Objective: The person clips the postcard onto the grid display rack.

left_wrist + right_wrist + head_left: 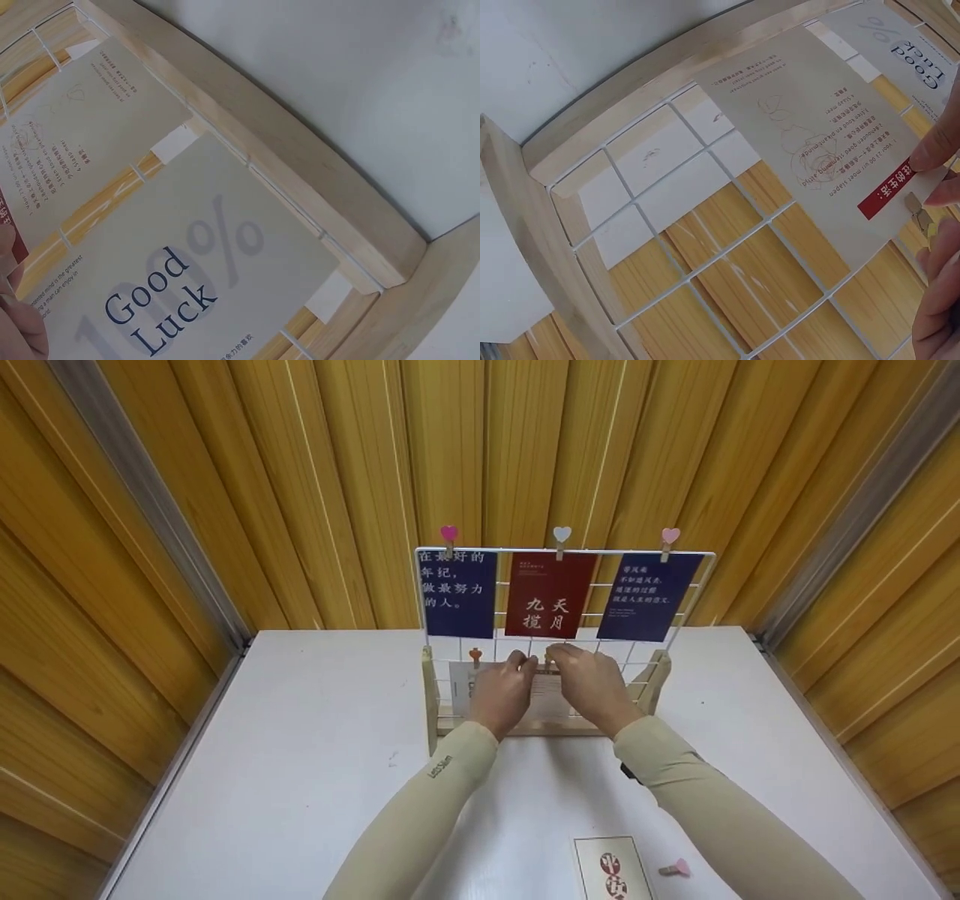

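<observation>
A cream printed card (810,127) with a red band lies against the lower part of a white wire grid (769,220). My left hand (502,690) pinches this card near its top edge, the thumb over the red band. My right hand (596,679) pinches a small wooden clip (916,213) with a yellow ornament at the same edge. Beside it hangs the "Good Luck" card (184,262), under an orange-topped clip (475,656).
Heart clips hold a blue card (461,619), a red card (544,585) and another blue card (645,619) along the grid's top. A wooden base (555,728) supports the grid on a white table (315,750). Nearer lie a cream card (589,855) and a pink heart clip (679,868).
</observation>
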### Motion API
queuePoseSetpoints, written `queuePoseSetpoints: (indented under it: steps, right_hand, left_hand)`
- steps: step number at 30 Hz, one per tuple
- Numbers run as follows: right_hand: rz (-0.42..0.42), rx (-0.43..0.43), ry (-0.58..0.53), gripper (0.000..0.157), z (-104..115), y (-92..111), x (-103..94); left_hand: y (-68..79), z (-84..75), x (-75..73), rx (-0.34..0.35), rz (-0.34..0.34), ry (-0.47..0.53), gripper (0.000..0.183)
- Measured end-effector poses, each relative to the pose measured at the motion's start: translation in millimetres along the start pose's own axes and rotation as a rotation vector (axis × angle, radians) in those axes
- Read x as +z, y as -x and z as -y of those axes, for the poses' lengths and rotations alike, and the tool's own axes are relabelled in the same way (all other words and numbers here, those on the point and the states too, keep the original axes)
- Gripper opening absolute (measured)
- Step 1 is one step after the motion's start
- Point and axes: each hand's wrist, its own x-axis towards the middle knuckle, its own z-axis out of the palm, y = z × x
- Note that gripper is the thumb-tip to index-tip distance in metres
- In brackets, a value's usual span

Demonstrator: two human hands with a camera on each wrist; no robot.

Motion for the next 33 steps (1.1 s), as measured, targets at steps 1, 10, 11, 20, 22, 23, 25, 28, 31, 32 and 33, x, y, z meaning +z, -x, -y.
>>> queuePoseSetpoints:
  steps: [1,10,11,20,22,23,25,28,31,32,33]
  right_hand:
    - [0.004,-0.007,-0.001,0.031,0.5,3.5,-0.1]
    - [-0.077,-0.107,-0.032,0.037,-0.9,32.4,-4.6]
    - [-0.085,-0.107,-0.053,0.036,-1.9,35.0,-5.5]
    - [-0.105,-0.019,-0.158,0.036,-12.0,67.0,-19.4]
    - [-0.119,0.017,-0.171,0.035,-13.9,74.0,-23.1]
    - [-0.127,0.034,-0.178,0.034,-14.8,77.4,-25.0]
    - [-0.149,0.063,-0.192,0.031,-16.9,84.4,-28.6]
    - [-0.186,0.112,-0.208,0.027,-21.3,94.1,-34.3]
    - [-0.218,0.174,-0.213,0.025,-27.1,101.6,-39.3]
    - [-0.226,0.194,-0.213,0.025,-28.9,103.7,-40.5]
    - [-0.229,0.214,-0.210,0.024,-30.8,105.8,-41.4]
  left_hand:
    - [1.7,-1.0,-0.8,-0.004,0.007,-0.001,0.022]
    - [10.1,-4.8,-5.0,-0.053,0.040,0.021,0.018]
    - [9.8,-4.7,-5.8,-0.060,0.041,0.028,0.018]
    - [7.7,-10.1,-12.8,-0.084,0.071,0.118,0.021]
    - [8.1,-12.0,-14.3,-0.088,0.064,0.136,0.021]
    - [8.5,-12.6,-15.0,-0.091,0.060,0.144,0.022]
    - [9.7,-13.3,-16.6,-0.098,0.050,0.149,0.022]
    - [12.0,-13.0,-19.1,-0.114,0.035,0.164,0.025]
    - [14.0,-12.3,-21.3,-0.133,0.005,0.180,0.026]
    - [15.0,-12.3,-22.2,-0.137,-0.009,0.183,0.026]
    - [16.1,-12.4,-23.1,-0.141,-0.023,0.181,0.026]
